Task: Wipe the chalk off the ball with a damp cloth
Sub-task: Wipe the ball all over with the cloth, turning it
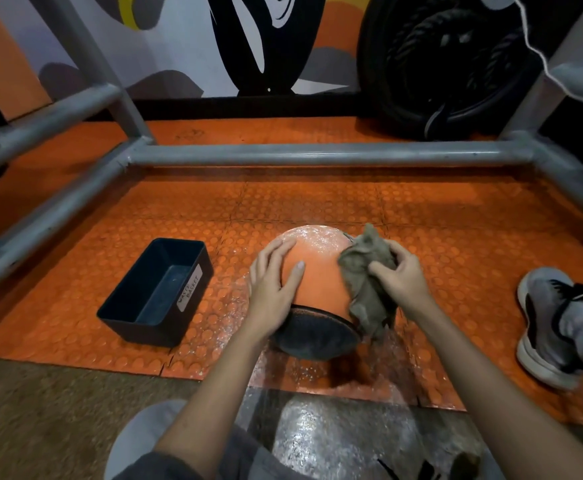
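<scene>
The ball (312, 282), orange with a black band at its near end, is lying on the orange studded floor mat (317, 199) between the two hands. The left hand (271, 292) is resting flat on the ball's left side, its fingers (266, 261) spread wide and nearly straight, the thumb pointing across the top. The right hand (402, 278) is gripping a crumpled grey-brown cloth (366, 289), its fingers curling round it and holding it against the ball's right side. The loose end of the cloth is hanging down below those fingers toward the mat. Just beyond the fingers of both hands, white chalk (317, 235) is covering the far top of the ball, while the orange patch between the two sets of fingers is looking clean. Chalk dust is also lying on the mat below the left wrist. To the left of the left fingers, apart from the ball, a black bin (141, 329) labelled "waste basket" is sitting on the mat. Well to the right of the right fingers, a grey shoe (546, 327) is resting on the mat. Beyond the fingers, a grey pipe frame (317, 154) is crossing the floor.
</scene>
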Available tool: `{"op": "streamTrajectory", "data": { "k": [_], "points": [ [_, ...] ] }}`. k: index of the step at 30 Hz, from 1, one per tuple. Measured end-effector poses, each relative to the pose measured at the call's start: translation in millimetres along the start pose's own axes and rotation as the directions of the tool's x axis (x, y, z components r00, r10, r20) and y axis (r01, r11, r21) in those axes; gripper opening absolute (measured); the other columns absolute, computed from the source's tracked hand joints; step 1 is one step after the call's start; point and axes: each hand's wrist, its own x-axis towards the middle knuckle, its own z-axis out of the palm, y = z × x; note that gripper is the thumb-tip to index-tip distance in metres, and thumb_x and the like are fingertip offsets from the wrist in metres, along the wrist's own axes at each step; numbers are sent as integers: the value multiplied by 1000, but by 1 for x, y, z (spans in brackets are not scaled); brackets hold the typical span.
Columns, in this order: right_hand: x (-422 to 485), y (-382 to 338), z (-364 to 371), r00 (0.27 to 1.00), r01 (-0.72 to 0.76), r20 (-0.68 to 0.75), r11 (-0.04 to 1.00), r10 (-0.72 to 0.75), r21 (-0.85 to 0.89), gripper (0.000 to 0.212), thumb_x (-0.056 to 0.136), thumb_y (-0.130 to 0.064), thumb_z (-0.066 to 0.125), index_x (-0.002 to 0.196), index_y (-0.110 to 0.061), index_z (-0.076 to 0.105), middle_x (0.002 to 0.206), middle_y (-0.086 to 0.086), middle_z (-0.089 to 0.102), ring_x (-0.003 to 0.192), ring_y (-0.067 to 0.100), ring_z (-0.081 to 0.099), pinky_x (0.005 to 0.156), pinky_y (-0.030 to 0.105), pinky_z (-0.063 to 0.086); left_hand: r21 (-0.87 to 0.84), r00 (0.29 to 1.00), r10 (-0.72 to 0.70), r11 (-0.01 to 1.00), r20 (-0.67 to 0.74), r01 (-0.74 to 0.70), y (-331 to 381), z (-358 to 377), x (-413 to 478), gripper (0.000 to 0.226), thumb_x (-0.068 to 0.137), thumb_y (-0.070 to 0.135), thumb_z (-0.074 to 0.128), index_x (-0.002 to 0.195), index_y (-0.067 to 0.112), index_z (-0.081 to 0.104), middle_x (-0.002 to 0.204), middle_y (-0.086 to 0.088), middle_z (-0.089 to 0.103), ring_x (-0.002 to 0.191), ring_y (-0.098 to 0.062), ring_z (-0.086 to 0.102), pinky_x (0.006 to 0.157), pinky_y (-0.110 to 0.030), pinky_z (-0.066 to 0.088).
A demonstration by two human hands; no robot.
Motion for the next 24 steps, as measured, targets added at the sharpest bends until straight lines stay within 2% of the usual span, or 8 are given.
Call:
{"op": "streamTrajectory", "data": {
  "k": [2, 3, 6, 8, 13, 19, 21, 24],
  "points": [
    [3, 8, 1, 992, -111, -68, 991, 107, -74, 22, 90, -10, 53, 111, -11, 58, 112, 8, 47, 108, 19, 51, 70, 6, 40, 37, 1000, 14, 999, 21, -15, -1, 0, -3, 39, 91, 51, 44, 128, 49, 31, 131, 22, 24, 116, 8, 13, 108, -35, 15],
    [3, 10, 2, 986, -156, -75, 980, 148, -121, 36, 92, -24, 49, 124, -9, 52, 114, 7, 37, 116, 22, 42, 80, 7, 37, 57, 999, 14, 998, 30, -16, 1, 2, -6, 47, 86, 57, 42, 131, 50, 28, 133, 22, 23, 117, 9, 13, 108, -35, 15],
    [-3, 8, 12, 981, -170, -129, 958, 143, -231, 70, 85, -47, 44, 146, -16, 28, 125, 6, 28, 125, 20, 27, 104, 34, 24, 161, 1000, 18, 987, 22, -22, 0, 10, -18, 74, 75, 73, 32, 142, 45, 18, 147, 18, 13, 133, 3, 5, 113, -38, 7],
    [-15, -2, 23, 988, -3, -142, 915, -59, -403, 57, 85, -48, 49, 136, -23, 44, 126, 3, 34, 121, 17, 29, 100, 39, 26, 208, 1000, 18, 978, 18, -21, 3, 16, -25, 79, 72, 75, 26, 142, 46, 6, 151, 18, 5, 135, 4, -4, 112, -34, -2],
    [-34, -17, 43, 862, 476, 189, 625, -470, -618, 39, 77, -39, 44, 104, -19, 65, 113, 2, 52, 101, 13, 34, 82, 38, 31, 246, 998, 61, 967, 25, -65, -1, 16, -35, 73, 77, 69, 28, 141, 43, 2, 155, 10, 5, 127, 13, -12, 115, -37, -4],
    [2, -8, 3, 994, 95, 1, 862, -110, -497, 27, 96, -27, 51, 114, -10, 62, 107, 3, 30, 103, 13, 25, 103, 40, 27, 186, 997, 73, 980, 8, -74, -1, 17, -46, 72, 75, 74, 35, 137, 50, 8, 147, 20, 7, 127, 18, -17, 113, -35, -3],
    [-11, -17, 19, 978, 193, 24, 849, -208, -492, 34, 93, -22, 54, 127, -16, 54, 109, 2, 35, 104, 14, 28, 97, 31, 26, 175, 996, 82, 981, -18, -78, -2, 20, -46, 70, 76, 71, 38, 136, 49, 11, 145, 21, 9, 131, 13, -11, 115, -38, 0],
    [-35, -28, 46, 885, 453, 168, 725, -433, -519, 31, 83, -29, 59, 112, -20, 54, 108, -9, 44, 101, 11, 32, 85, 27, 25, 179, 995, 87, 981, -54, -76, -7, 19, -43, 72, 76, 64, 42, 139, 41, 16, 150, 9, 17, 138, -2, 2, 116, -49, 9]
  ]
}}
